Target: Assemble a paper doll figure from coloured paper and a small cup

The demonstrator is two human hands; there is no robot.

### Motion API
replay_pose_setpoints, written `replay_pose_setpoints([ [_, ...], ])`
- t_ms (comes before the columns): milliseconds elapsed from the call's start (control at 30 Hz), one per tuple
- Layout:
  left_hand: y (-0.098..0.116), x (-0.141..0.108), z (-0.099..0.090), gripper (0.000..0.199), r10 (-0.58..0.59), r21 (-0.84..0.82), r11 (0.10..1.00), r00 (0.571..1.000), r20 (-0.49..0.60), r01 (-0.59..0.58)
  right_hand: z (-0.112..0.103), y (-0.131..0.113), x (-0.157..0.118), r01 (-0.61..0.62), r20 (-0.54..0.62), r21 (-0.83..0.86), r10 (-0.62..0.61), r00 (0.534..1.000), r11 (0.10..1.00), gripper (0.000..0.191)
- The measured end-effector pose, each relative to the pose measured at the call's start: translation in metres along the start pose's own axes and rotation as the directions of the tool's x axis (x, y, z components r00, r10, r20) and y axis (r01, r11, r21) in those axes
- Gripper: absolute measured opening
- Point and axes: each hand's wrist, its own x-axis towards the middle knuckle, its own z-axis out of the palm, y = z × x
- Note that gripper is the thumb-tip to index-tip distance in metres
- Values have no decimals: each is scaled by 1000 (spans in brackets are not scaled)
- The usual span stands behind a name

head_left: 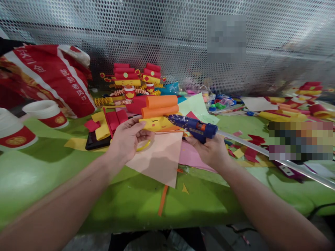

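My left hand (132, 134) pinches the left end of a yellow paper figure head (154, 124) with a drawn winking face and pink cheeks. Two orange paper rolls (160, 106) are stacked on top of it like a hat. Closed around a dark blue hot glue gun (197, 128), my right hand (209, 148) points its nozzle left, against or just in front of the head's right part. A long clear glue stick (246, 143) runs out of the gun's back toward the right. Under the hands lie a peach paper sheet (159, 164) and a pink sheet (197, 158).
Two white paper cups with red bands (49, 115) stand left, before a red printed bag (52, 80). Finished red-hatted paper figures (127, 78) stand against the perforated metal wall (170, 31). Paper scraps (251, 150) and a purple power strip (288, 170) lie right on the green table (125, 209).
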Motion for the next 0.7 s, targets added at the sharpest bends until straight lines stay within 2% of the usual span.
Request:
replay_pose_setpoints([
  [200, 0, -1, -1, 11, 23, -23, 999, 999, 22, -23, -1, 3, 1, 4, -6, -51, -5, 1000, 999, 37],
  [367, 2, -1, -2, 13, 30, -39, 999, 998, 52, -28, -2, 4, 4, 31, -12, -62, -32, 999, 998, 34],
  [700, 4, 0, -5, 12, 23, -36, 999, 997, 75, -21, -8, 3, 9, -10, 16, -61, 11, 1000, 998, 33],
])
